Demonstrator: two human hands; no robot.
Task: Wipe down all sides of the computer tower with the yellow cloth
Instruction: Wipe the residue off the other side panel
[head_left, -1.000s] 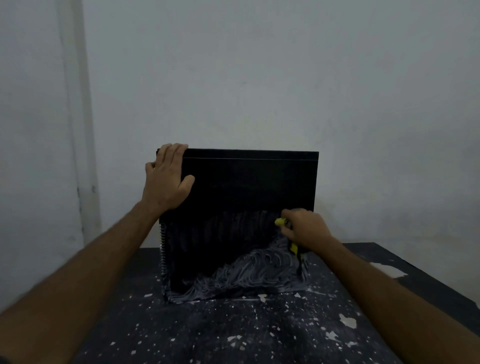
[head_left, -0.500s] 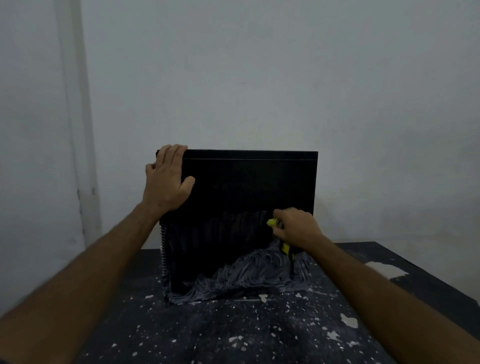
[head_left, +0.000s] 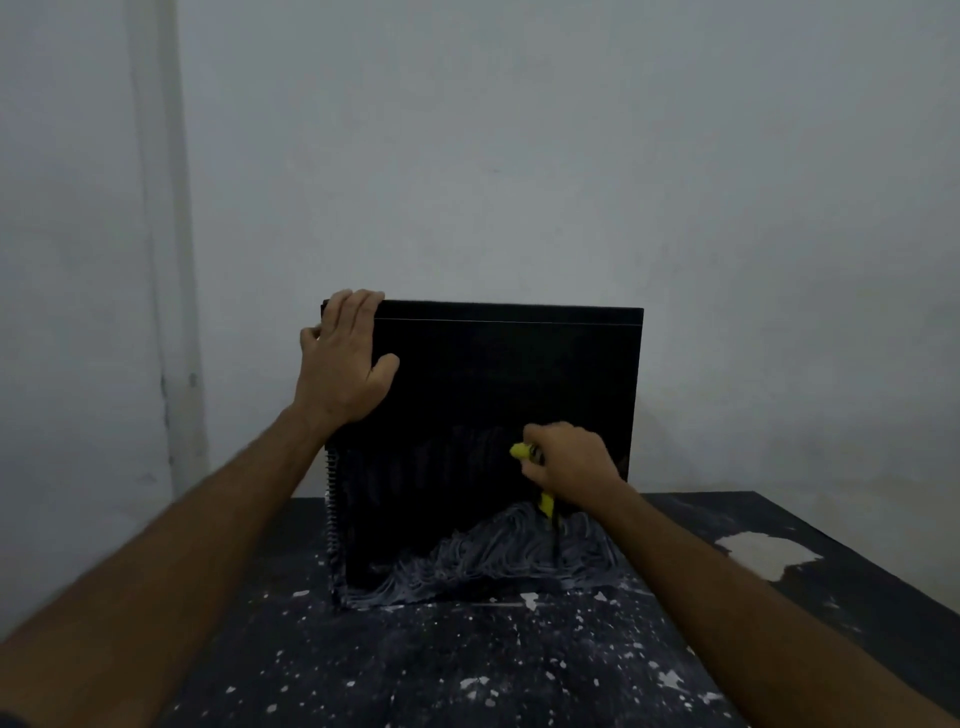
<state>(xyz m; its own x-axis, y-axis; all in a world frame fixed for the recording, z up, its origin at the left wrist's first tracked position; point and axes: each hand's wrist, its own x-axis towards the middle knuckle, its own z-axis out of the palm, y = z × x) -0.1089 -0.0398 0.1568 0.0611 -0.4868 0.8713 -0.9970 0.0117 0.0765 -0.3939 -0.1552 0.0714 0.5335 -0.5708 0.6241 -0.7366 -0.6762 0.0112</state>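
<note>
The computer tower (head_left: 493, 415) stands upright on the dark speckled table (head_left: 467, 670), and free room is reckoned from it. In front of the tower a broad stretch of tabletop is open, bounded on either side by the two forearms. The tower's upper left corner is taken up by the left hand (head_left: 343, 358), whose fingers are hooked over the top edge. The lower right of the facing panel is blocked by the right hand (head_left: 569, 462), closed around the yellow cloth (head_left: 521, 451). The rest of the top edge is unobstructed. To the right of the tower bare tabletop is left open. Behind it passage is closed by the wall (head_left: 571, 156); the gap there cannot be judged.
</note>
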